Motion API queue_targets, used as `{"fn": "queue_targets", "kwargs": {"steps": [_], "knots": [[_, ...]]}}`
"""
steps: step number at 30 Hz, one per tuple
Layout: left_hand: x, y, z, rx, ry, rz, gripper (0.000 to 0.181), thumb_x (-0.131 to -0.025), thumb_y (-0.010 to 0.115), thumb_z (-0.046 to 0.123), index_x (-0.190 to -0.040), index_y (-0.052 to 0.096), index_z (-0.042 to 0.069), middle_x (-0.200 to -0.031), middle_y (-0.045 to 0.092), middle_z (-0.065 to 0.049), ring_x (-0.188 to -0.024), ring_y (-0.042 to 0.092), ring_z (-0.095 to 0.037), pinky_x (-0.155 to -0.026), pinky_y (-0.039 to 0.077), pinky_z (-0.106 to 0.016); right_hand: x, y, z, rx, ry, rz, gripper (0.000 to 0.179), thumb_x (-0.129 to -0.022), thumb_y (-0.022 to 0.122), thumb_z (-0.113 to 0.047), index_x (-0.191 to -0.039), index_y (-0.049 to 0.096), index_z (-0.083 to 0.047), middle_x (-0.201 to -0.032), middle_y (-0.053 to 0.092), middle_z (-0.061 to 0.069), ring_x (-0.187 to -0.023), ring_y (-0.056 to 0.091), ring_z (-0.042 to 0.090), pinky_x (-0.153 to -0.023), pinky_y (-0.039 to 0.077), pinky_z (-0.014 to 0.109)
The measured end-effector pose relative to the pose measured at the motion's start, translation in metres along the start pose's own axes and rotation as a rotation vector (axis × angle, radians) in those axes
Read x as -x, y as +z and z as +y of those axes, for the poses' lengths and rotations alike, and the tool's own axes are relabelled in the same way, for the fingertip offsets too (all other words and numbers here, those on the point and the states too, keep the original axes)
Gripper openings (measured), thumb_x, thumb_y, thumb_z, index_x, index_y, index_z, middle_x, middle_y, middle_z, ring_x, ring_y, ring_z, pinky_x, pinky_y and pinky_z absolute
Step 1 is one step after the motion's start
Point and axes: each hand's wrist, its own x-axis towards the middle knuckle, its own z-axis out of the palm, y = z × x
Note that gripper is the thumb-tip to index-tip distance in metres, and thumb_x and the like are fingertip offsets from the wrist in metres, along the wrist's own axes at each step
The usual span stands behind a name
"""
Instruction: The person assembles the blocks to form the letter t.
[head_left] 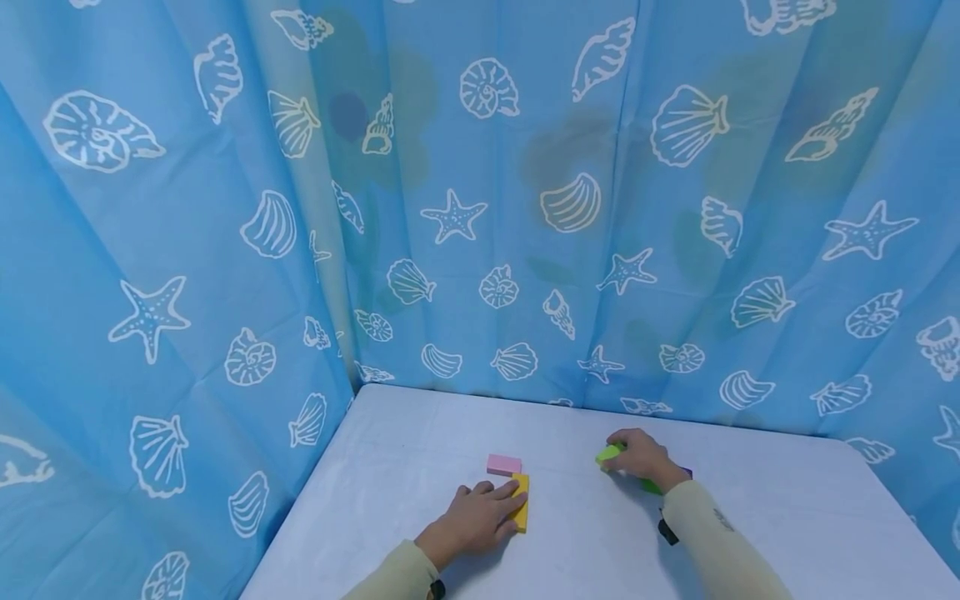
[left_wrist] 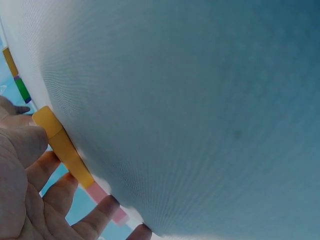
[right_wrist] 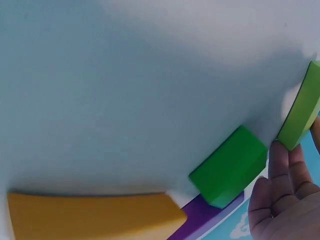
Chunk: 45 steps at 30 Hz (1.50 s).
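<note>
Two hands at coloured blocks on a desk (head_left: 787, 492).
Left hand (head_left: 474, 521) rests flat-fingered on the yellow block (head_left: 522, 502); right hand (head_left: 639, 458) pinches the light-green block (head_left: 608, 453).

No readable text, labels or numbers anywhere.

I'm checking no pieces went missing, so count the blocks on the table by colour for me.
Yellow blocks: 2
Pink block: 1
Light green block: 1
Dark green block: 1
Purple block: 1
Total: 6 blocks
</note>
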Motion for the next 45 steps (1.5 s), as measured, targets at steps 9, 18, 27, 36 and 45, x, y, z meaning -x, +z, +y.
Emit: {"fn": "queue_targets", "kwargs": {"steps": [9, 18, 27, 36, 45], "knots": [[-0.001, 0.001, 0.0, 0.008, -0.009, -0.003, 0.051, -0.101, 0.048, 0.047, -0.15, 0.04, 0.038, -0.159, 0.034, 0.014, -0.138, 0.044, -0.028, -0.103, 0.041, -0.06, 0.002, 0.009, -0.007, -0.027, 0.005, 0.021, 0.05, -0.081, 0.08, -0.029, -0.12, 0.064, -0.001, -0.121, 0.062, 0.018, -0.106, 0.055, 0.032, -0.096, 0.048, 0.055], [-0.001, -0.001, -0.001, 0.02, -0.015, 0.008, 0.051, -0.1, 0.05, 0.047, -0.149, 0.041, 0.039, -0.159, 0.035, 0.013, -0.138, 0.044, -0.028, -0.104, 0.041, -0.06, 0.004, 0.014, -0.014, 0.017, -0.013, 0.031, 0.052, -0.079, 0.081, -0.044, -0.109, 0.065, -0.005, -0.111, 0.064, 0.013, -0.099, 0.056, 0.027, -0.09, 0.052, 0.049], [0.0, 0.002, -0.001, 0.055, -0.02, -0.036, 0.05, -0.1, 0.05, 0.049, -0.149, 0.041, 0.041, -0.158, 0.035, 0.016, -0.137, 0.044, -0.025, -0.104, 0.04, -0.061, 0.013, 0.022, -0.019, 0.053, -0.031, 0.011, 0.041, -0.082, 0.08, -0.038, -0.101, 0.066, -0.005, -0.097, 0.064, 0.007, -0.087, 0.055, 0.021, -0.081, 0.054, 0.041], [-0.004, -0.006, -0.006, 0.002, -0.017, 0.008, 0.051, -0.1, 0.05, 0.047, -0.149, 0.041, 0.04, -0.159, 0.035, 0.015, -0.138, 0.044, -0.026, -0.104, 0.041, -0.061, 0.008, 0.013, -0.025, 0.022, -0.047, 0.013, 0.034, -0.088, 0.074, -0.029, -0.109, 0.067, -0.004, -0.104, 0.066, 0.009, -0.092, 0.058, 0.022, -0.085, 0.054, 0.044], [-0.003, 0.0, -0.004, 0.052, -0.014, -0.032, 0.05, -0.1, 0.051, 0.048, -0.148, 0.042, 0.041, -0.158, 0.035, 0.016, -0.138, 0.044, -0.025, -0.104, 0.041, -0.062, 0.017, 0.01, -0.018, 0.034, -0.047, 0.028, 0.032, -0.089, 0.073, -0.025, -0.11, 0.067, -0.003, -0.104, 0.066, 0.009, -0.091, 0.057, 0.022, -0.084, 0.054, 0.044]]}}
